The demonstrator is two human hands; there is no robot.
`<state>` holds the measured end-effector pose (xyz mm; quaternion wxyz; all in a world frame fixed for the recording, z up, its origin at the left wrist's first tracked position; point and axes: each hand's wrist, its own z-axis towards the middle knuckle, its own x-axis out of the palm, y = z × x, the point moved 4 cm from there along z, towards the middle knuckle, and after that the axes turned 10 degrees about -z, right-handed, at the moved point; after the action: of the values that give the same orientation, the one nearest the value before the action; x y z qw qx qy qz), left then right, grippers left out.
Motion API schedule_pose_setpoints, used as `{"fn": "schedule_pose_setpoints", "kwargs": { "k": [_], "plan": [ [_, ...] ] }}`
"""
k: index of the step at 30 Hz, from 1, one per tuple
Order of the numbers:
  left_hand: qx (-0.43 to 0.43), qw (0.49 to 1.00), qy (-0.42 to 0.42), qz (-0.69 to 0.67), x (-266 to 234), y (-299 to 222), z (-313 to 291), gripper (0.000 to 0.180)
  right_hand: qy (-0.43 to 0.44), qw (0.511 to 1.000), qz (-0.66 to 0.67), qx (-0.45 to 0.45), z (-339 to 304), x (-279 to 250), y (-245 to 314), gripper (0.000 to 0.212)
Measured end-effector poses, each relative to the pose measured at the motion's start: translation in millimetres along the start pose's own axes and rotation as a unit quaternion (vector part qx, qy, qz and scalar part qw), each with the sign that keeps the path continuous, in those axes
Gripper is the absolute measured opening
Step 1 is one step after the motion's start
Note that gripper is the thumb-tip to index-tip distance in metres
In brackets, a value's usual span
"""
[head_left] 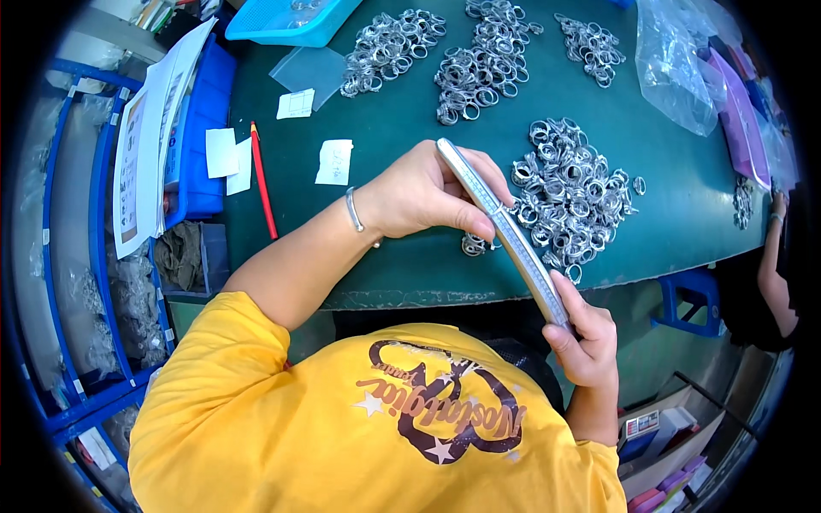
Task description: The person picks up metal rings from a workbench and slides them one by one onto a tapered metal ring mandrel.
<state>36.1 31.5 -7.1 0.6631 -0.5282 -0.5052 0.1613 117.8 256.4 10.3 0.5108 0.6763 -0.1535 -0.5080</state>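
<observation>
Beside the ring pile [575, 195], I see the right hand [588, 342] gripping one end of the metal rod [522, 250], probably for steadiness, while the left hand [425, 192] pinches around its middle.

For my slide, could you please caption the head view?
Left hand and right hand hold a marked stick at a green table heaped with silvery rings.

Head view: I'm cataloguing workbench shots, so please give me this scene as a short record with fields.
Left hand: closed about the upper half of a marked metal stick
Right hand: grips the stick's lower end
On stick: apparently one ring
Surface: green table
Large pile: silvery rings, right of the stick
Also: red pen, light-blue basket
</observation>
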Motion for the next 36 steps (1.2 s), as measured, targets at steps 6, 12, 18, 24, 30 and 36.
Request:
{"fn": "schedule_pose_setpoints", "kwargs": {
  "k": [6, 12, 18, 24, 30, 36],
  "plan": [
    [0.013, 0.999, -0.008, -0.038, 12, -7, -3, 0.028, -0.001, 0.987, 0.126, 0.099, -14, 3, -8, 0.053],
    [0.163, 0.962, -0.145, -0.164, -36, -32, -6, 0.015, -0.019, 0.996, 0.064, 0.066, -23, -8, -21, 0.051],
    [0.184, 0.737, -0.421, 0.496, -98, -61, -25, 0.025, -0.034, 0.989, 0.037, 0.139, -34, -4, -25, 0.05],
    [0.153, 0.672, -0.387, 0.612, -102, -54, -25, 0.027, -0.087, 0.975, 0.109, 0.171, -36, -8, -22, 0.052],
    [0.242, 0.66, -0.386, 0.597, -65, -56, -21, 0.022, -0.099, 0.976, 0.109, 0.161, -37, -12, -18, 0.052],
    [0.083, 0.865, -0.03, 0.494, 8, 1, -3, 0.016, -0.102, 0.977, 0.097, 0.159, -38, -13, -12, 0.051]
  ]
}}
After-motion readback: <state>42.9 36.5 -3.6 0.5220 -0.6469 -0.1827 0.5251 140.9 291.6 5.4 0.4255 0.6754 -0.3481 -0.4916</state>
